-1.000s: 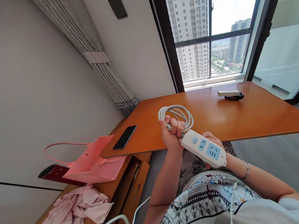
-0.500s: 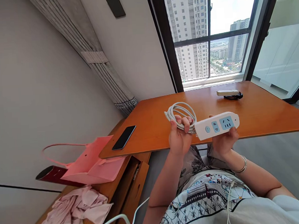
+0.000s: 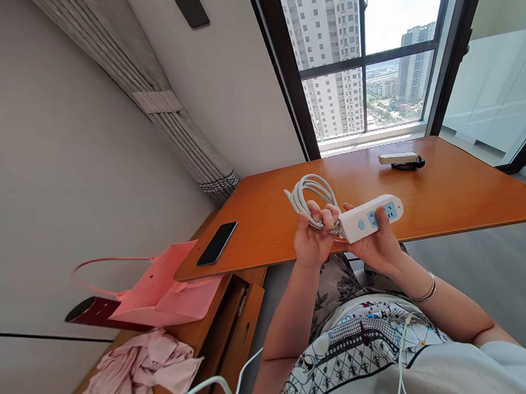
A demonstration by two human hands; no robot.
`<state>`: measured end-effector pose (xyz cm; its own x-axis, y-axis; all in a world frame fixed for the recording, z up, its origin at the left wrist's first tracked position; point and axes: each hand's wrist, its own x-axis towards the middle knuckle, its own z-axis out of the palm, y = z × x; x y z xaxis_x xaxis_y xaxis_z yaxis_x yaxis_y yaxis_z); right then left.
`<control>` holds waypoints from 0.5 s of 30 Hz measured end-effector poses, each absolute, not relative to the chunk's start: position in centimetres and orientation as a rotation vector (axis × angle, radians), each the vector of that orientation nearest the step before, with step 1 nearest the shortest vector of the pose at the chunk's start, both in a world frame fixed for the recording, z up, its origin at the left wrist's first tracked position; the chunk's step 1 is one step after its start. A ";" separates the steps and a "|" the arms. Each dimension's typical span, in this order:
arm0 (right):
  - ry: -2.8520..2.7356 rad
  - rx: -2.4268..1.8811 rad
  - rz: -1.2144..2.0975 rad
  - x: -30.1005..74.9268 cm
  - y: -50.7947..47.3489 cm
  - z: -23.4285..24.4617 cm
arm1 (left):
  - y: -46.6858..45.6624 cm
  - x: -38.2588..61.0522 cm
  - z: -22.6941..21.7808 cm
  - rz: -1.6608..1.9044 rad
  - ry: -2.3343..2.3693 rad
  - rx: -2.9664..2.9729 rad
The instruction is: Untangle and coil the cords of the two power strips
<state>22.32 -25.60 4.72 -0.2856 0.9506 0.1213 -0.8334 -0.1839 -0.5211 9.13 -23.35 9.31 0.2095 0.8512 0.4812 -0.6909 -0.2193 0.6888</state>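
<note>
A white power strip (image 3: 353,227) with pale blue socket panels is held above the near edge of the wooden table (image 3: 264,220). My right hand (image 3: 379,249) is closed around it, thumb across the socket face and fingers behind. Its white cord (image 3: 313,185) is wound into a loose coil, which my left hand (image 3: 312,241) grips with curled fingers, close to the strip's left end. The coil stands up over the tabletop. Part of the strip's underside and the fingers behind it are hidden.
A black phone (image 3: 216,243) lies at the table's left edge. Farther back on the right is another white power strip (image 3: 398,158) with a black cord. A pink bag (image 3: 161,286) and crumpled pink cloth (image 3: 135,371) rest on a lower cabinet at left. A window stands behind the table.
My right hand has slid left along the power strip, and its thumb now lies over the sockets. The strip has shifted slightly left and tilted. My left hand keeps the coiled cord.
</note>
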 end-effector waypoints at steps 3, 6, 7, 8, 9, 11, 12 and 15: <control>-0.575 -0.216 1.761 22.6 -25.5 4.7 | -23.2 9.5 8.7 1.428 0.219 1.046; -0.551 -0.211 1.718 22.7 -25.5 4.4 | -23.1 9.9 8.4 1.444 0.238 0.998; -0.544 -0.216 1.701 22.7 -25.5 4.3 | -23.1 10.0 8.4 1.457 0.235 0.982; -0.540 -0.220 1.685 22.6 -25.5 4.3 | -23.1 10.1 8.4 1.470 0.233 0.970; -0.538 -0.222 1.673 22.6 -25.5 4.2 | -23.1 10.2 8.4 1.481 0.236 0.961; -0.537 -0.228 1.657 22.3 -25.5 4.1 | -23.0 10.2 8.3 1.495 0.273 0.942; -0.534 -0.232 1.647 22.1 -25.5 4.1 | -22.9 10.2 8.2 1.497 0.309 0.929; -0.535 -0.241 1.580 21.5 -25.7 4.2 | -22.6 9.9 8.0 1.486 0.452 0.892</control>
